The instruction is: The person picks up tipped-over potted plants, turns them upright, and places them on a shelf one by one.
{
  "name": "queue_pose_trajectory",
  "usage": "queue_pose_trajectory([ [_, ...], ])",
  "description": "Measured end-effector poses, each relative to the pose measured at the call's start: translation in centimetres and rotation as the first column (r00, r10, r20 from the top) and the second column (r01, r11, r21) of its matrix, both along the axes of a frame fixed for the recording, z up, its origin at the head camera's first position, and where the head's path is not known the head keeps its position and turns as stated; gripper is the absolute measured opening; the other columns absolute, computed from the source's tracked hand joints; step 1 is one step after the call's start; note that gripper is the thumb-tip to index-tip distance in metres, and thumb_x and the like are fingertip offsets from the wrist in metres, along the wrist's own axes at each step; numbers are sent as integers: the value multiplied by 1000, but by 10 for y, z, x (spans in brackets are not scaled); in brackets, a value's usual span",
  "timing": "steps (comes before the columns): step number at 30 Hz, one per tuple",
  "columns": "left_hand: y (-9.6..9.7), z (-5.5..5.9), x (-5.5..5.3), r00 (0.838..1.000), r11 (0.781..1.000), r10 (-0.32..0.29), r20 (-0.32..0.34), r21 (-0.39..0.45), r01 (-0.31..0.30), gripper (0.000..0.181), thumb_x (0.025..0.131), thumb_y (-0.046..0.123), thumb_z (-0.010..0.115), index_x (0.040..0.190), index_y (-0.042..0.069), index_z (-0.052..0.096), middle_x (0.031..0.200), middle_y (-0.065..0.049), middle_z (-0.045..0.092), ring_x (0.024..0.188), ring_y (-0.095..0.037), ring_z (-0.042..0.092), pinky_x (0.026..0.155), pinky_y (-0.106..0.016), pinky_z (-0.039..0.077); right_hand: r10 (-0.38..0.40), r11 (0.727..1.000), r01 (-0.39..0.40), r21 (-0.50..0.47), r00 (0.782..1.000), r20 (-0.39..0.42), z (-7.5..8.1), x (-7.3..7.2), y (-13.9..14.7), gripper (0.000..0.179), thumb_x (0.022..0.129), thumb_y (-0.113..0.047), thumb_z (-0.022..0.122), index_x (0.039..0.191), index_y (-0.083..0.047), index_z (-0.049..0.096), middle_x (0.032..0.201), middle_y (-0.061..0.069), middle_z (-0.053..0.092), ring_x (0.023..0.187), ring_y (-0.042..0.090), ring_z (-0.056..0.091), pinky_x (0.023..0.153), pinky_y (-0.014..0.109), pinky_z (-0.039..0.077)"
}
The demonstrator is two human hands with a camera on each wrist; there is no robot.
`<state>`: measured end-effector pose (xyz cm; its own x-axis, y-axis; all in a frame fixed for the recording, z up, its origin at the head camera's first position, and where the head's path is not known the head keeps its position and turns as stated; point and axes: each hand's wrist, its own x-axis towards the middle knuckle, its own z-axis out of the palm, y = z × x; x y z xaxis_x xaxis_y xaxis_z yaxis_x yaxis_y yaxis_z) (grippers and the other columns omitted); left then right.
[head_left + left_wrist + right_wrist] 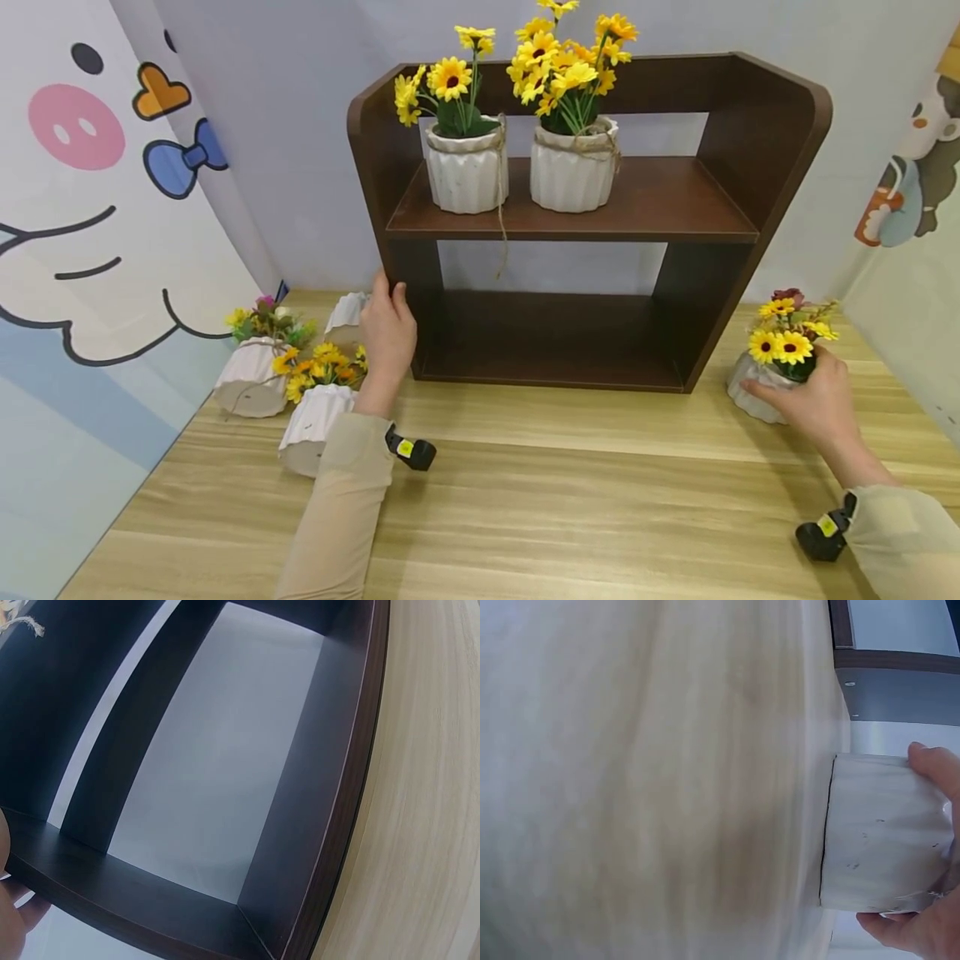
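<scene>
A dark brown two-tier shelf (570, 237) stands on the wooden table. My left hand (388, 329) grips the edge of its left side panel; in the left wrist view the thumb and fingers (31, 911) lie on either side of that panel. To the right of the shelf, my right hand (813, 404) holds a white flowerpot (753, 387) with yellow and dark red flowers, thumb on one side and fingers on the other. In the right wrist view the pot (885, 832) is upright, its base close over the table.
On the upper tier stand two white pots (467, 179) (573, 171) of yellow flowers, one with twine hanging down. Left of the shelf, three more white pots (255, 379) (318, 425) (347, 315) lie tilted on the table (570, 500). Cartoon-printed panels flank both sides.
</scene>
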<state>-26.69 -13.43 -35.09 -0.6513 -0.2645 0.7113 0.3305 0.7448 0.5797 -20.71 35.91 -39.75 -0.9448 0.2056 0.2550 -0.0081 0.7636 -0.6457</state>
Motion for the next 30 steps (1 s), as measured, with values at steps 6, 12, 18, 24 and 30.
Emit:
queue_pose_trajectory([
  [6,1,1,0,1000,1000,-12,-7,-4,12,30,96,15,43,118,-5,48,96,-28,61,87,-46,58,76,-53,44,-10,1000,10,8,1000,-5,2,4,4,89,72,-36,75,129,16,31,121,41,39,110,53,38,86,63,31],
  [12,1,2,0,1000,1000,-1,-1,0,1,32,97,19,41,116,-5,49,93,-28,61,86,-46,58,75,-53,44,-43,999,43,3,998,-40,12,11,4,85,72,-35,74,129,13,34,122,37,42,109,50,40,85,62,31],
  [18,0,3,0,1000,1000,0,2,9,0,30,96,15,43,117,-5,49,94,-29,60,87,-46,57,75,-53,43,-52,998,55,14,987,-151,26,16,-3,80,70,-32,77,130,5,39,121,29,47,109,44,43,86,59,31],
  [24,0,2,1,1000,1000,-5,8,8,4,32,97,16,42,121,-5,47,100,-29,60,90,-46,57,78,-52,43,-54,997,63,47,983,-178,42,24,-12,82,69,-32,78,131,5,39,121,31,48,108,46,44,86,60,33],
  [30,0,1,1,1000,1000,-13,15,8,13,33,97,15,42,123,-4,47,103,-28,60,92,-45,57,80,-52,44,-52,996,69,63,972,-230,56,31,-19,86,64,-29,81,131,6,39,118,32,48,106,46,44,86,61,33],
])
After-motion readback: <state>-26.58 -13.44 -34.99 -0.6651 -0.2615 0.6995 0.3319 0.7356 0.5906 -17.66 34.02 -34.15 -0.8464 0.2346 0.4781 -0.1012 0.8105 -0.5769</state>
